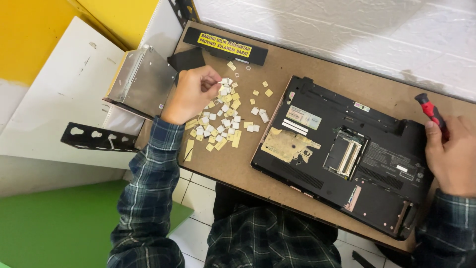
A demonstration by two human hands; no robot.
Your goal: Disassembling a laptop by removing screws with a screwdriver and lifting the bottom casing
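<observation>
Head view: left hand [191, 94] pinches a small pale piece over scattered cream keycaps [220, 121]; right hand [453, 154] grips a red-handled screwdriver [432, 111]. A nudge could scatter the keycaps off the brown board [238, 168].

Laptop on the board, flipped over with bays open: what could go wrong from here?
The laptop overhangs the brown board's near edge, so it might tip off. The small keycaps by the left hand could scatter. The red-handled screwdriver in the right hand may slip into the open memory bay.
</observation>
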